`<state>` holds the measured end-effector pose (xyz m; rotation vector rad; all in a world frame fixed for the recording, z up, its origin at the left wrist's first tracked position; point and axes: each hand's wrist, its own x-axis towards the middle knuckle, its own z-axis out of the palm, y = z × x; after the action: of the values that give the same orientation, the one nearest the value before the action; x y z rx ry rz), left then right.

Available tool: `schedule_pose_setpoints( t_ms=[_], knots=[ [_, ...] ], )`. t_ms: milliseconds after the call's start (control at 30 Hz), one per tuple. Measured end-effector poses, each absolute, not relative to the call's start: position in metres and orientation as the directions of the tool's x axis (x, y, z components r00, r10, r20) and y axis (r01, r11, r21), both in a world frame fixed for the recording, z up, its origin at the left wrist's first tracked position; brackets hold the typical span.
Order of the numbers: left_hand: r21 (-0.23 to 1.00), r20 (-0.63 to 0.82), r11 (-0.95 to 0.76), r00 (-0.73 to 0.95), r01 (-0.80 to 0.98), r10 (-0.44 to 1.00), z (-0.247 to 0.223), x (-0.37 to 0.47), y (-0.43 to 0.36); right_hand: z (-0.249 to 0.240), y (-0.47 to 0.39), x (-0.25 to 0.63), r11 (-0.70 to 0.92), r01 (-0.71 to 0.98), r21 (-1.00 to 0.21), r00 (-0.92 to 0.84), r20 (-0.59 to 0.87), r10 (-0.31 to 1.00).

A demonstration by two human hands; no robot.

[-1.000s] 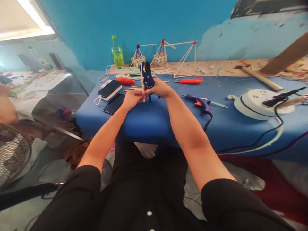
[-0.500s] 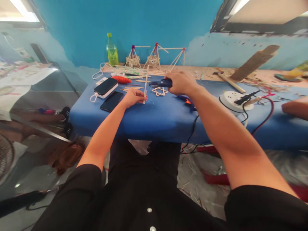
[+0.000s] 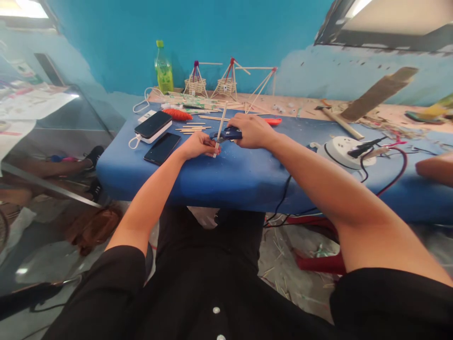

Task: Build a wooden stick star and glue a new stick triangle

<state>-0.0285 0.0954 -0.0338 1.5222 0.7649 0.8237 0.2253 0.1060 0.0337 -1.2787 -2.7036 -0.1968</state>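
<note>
My left hand (image 3: 200, 145) is closed in a pinch on the lower part of a thin wooden stick (image 3: 222, 120), which stands nearly upright and leans a little right. There may be a second stick alongside it; I cannot tell. My right hand (image 3: 253, 130) is wrapped round a dark blue cutter that looks like pruning shears (image 3: 230, 134). Its jaws lie at the stick, just above my left fingertips. Whether they bite into it is too small to see. Left of the hands, several short cut sticks (image 3: 193, 128) lie on the blue table cover (image 3: 226, 179).
Two phones, one on a white box (image 3: 154, 125) and a black one (image 3: 163, 148), lie to the left. Stick frames (image 3: 226, 87) and a green bottle (image 3: 163, 71) stand by the wall. A white power socket (image 3: 345, 152), a hammer (image 3: 341, 123) and cables are on the right.
My right hand has brought the shears left and down to the stick, now covering the spot near the star-shaped stick piece. The stick in my left hand tilts more to the right.
</note>
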Motion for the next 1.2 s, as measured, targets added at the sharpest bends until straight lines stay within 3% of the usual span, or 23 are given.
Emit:
schedule_pose_setpoints(
  t_ms=[500, 700, 933, 1200],
  knots=[
    [0.993, 0.084, -0.113, 0.549, 0.019, 0.831, -0.027, -0.030, 0.092, 0.038, 0.095, 0.210, 0.629, 0.767, 0.125, -0.641, 0.119, 0.758],
    [0.999, 0.038, -0.050, 0.514, 0.010, 0.857, -0.026, -0.025, 0.092, 0.046, 0.088, 0.204, 0.527, 0.828, 0.193, -0.550, 0.087, 0.831],
    [0.994, -0.106, 0.092, 0.426, 0.053, 0.899, -0.016, -0.031, 0.082, 0.052, 0.069, 0.185, 0.322, 0.943, 0.081, -0.317, -0.076, 0.945],
    [0.956, -0.294, 0.280, 0.362, 0.091, 0.885, -0.015, -0.037, 0.058, 0.047, 0.062, 0.173, 0.187, 0.974, -0.128, -0.225, -0.435, 0.872]
  ],
)
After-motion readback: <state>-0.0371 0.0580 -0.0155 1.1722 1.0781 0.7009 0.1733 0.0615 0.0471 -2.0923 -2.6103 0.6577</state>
